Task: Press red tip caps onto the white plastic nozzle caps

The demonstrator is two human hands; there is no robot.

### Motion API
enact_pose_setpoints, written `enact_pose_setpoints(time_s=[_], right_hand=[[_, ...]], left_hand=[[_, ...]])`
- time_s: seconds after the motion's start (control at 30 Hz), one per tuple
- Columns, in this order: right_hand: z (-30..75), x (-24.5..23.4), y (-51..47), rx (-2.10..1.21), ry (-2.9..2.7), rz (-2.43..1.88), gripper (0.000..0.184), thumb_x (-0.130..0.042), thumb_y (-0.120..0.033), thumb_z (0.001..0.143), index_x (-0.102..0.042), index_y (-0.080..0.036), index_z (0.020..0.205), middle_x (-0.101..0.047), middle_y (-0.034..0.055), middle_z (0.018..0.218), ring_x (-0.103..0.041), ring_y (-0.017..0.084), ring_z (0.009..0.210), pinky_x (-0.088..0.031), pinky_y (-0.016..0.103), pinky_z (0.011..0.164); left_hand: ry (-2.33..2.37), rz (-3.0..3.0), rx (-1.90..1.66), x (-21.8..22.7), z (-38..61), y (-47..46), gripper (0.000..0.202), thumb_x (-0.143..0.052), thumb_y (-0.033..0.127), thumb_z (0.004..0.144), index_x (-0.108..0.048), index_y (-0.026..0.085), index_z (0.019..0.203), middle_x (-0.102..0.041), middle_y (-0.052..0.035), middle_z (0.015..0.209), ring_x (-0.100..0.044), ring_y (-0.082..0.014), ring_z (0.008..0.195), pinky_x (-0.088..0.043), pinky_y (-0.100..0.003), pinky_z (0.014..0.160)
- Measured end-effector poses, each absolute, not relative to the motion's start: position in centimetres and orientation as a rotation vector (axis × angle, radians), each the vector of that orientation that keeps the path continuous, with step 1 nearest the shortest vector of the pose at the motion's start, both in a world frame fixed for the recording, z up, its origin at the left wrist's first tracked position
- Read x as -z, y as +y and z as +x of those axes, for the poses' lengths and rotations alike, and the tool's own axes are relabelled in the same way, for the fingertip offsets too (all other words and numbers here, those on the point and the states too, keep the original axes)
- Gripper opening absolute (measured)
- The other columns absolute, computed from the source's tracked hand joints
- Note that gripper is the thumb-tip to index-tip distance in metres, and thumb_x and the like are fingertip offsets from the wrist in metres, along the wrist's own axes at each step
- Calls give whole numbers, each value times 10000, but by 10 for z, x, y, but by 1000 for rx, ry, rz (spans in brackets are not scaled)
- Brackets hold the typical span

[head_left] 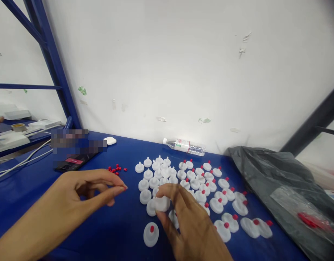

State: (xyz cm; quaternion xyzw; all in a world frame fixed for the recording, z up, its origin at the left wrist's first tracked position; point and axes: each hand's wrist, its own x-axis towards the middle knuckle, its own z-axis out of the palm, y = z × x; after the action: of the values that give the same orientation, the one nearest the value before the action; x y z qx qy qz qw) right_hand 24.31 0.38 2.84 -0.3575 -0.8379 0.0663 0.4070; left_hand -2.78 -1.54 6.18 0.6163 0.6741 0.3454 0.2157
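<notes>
My right hand [187, 221] grips a white plastic cap [162, 203] between thumb and fingers, low over the blue table [123, 224]. My left hand [85, 192] is pinched, thumb against forefinger, with a small red plug [124, 188] at the fingertips. Several white caps [156, 174] without plugs lie in a cluster ahead of my right hand. More caps with red plugs [226, 203] spread to the right. One capped piece [151, 233] lies alone near my right thumb. A small heap of loose red plugs [116, 169] sits beyond my left hand.
A clear water bottle [184, 145] lies against the white wall. A dark plastic bag [281, 181] holding red plugs fills the right side. A phone [73, 162], a white earbud case [109, 140] and cables lie at the left, by a blue rack post [57, 69].
</notes>
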Motion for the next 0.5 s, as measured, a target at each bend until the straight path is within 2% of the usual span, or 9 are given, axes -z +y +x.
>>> enact_pose_setpoints(time_s=[0.07, 0.13, 0.27, 0.37, 0.5], right_hand=[[236, -27, 1, -211, -2109, -835, 307, -501, -149, 967, -504, -358, 1191, -744, -58, 1063, -764, 173, 933, -650, 256, 792], [231, -23, 0, -238, -2107, -789, 317, -511, -123, 936, -492, -349, 1158, -750, -59, 1061, -761, 182, 936, -647, 271, 790], [227, -18, 0, -235, -2083, -749, 304, -553, -108, 935, -486, -336, 1124, -760, -54, 1113, -761, 194, 1006, -648, 293, 864], [229, -19, 2, -213, -2097, -706, 307, -572, -107, 930, -484, -330, 1121, -765, -55, 1116, -768, 186, 1010, -653, 276, 870], [234, -25, 5, -148, -2081, -722, 279, -565, -125, 952, -498, -318, 1142, -772, -33, 1105, -773, 188, 963, -664, 270, 833]], left_hand=[[1802, 1714, -1038, -61, -11, -25, 447, -740, 721, 796, -823, 305, 938, -800, -1, 777, -711, -206, 622, -530, -272, 556], [1705, 1767, -1128, -62, 5, -30, 339, -770, 658, 809, -839, 337, 892, -809, 15, 759, -702, -182, 565, -537, -237, 505], [1490, 1925, -1229, -67, 24, -28, 121, -767, 484, 857, -846, 403, 814, -834, 60, 767, -765, -162, 596, -543, -151, 459], [1481, 2030, -1281, -66, 26, -27, 94, -747, 420, 891, -834, 448, 870, -844, 110, 816, -758, -118, 574, -529, -103, 454], [1512, 2094, -1327, -62, 22, -28, 77, -747, 412, 908, -815, 449, 906, -838, 136, 817, -689, -81, 482, -506, -92, 430]])
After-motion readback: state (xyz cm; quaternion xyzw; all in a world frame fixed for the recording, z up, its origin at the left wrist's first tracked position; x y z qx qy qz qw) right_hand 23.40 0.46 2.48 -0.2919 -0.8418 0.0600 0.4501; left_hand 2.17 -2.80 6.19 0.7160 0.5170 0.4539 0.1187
